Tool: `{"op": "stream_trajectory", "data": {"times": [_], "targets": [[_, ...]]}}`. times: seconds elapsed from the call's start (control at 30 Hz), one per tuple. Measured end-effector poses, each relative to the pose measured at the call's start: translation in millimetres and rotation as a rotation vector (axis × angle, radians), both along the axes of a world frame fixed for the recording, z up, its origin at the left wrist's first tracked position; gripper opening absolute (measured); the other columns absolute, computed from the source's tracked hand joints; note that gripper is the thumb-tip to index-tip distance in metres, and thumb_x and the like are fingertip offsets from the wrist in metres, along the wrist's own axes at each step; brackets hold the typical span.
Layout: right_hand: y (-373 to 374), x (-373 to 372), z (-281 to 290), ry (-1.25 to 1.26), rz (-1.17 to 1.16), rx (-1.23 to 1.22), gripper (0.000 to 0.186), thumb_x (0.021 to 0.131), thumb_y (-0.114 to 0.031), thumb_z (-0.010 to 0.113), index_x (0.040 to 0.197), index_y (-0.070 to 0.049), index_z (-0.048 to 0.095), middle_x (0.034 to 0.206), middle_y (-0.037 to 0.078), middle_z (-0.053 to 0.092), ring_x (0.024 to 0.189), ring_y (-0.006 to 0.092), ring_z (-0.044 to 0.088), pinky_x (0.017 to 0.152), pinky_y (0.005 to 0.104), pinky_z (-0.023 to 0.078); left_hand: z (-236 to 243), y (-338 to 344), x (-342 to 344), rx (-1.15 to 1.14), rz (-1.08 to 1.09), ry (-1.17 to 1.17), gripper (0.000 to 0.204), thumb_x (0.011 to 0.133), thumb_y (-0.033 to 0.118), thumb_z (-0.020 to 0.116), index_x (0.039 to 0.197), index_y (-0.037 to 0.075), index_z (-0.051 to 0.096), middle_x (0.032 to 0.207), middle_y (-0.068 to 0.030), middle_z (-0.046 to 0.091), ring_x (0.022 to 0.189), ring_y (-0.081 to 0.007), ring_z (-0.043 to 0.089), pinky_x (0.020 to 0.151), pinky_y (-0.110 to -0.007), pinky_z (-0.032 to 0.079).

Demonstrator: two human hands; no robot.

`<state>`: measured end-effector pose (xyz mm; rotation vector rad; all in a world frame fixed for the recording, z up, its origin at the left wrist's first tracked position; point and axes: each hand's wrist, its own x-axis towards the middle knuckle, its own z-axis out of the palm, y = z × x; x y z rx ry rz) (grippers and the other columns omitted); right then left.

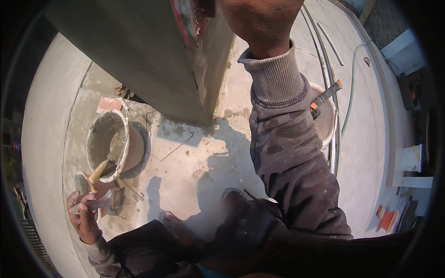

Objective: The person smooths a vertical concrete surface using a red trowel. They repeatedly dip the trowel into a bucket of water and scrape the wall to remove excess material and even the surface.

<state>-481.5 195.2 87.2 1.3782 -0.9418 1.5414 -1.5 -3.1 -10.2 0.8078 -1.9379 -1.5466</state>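
My right hand (pixel 259 21) is raised at the top edge, beside the red, crusted patch (pixel 194 21) along the corner of the grey plastered column (pixel 139 51); its fingers are cut off by the frame. My left hand (pixel 85 213) is at the lower left, closed on a pale tool (pixel 97 203) whose shape I cannot fully make out. It is over a smaller pail (pixel 76 180). Just behind stands a larger mortar bucket (pixel 136 148) with a wooden-handled tool (pixel 103 170) in it.
A round pail (pixel 327 127) with a black-handled tool (pixel 327 92) across it stands right of my forearm, beside long rails (pixel 336 55) and a hose (pixel 352 92). Behind the left bucket lies a reddish tile (pixel 107 104). A white container (pixel 411 157) and boards line the far right.
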Motion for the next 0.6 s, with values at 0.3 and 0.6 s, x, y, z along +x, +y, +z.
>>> {"op": "stream_trajectory", "data": {"times": [0.3,0.6], "targets": [[39,39,-259,-0.585,-0.111,0.514,0.031,0.074,0.006,0.072,0.099,-0.012,0.073,0.117,0.01,0.063,0.101,0.0233,0.066,0.085,0.033,0.056,6,1,8,-0.036,0.02,0.011,0.043,0.104,0.022,0.054,0.139,0.001,0.04,0.107,-0.0144,0.07,0.105,-0.0245,0.066,0.072,-0.023,0.045],[-10,-12,3,0.011,-0.036,-0.067,0.031,0.078,0.005,0.074,0.108,-0.003,0.073,0.105,0.012,0.07,0.094,0.0182,0.068,0.082,0.0287,0.055,-3,-3,1,-0.016,-0.008,0.035,0.043,0.103,0.023,0.056,0.137,0.001,0.041,0.106,-0.0152,0.071,0.103,-0.0248,0.067,0.07,-0.022,0.044]]}}
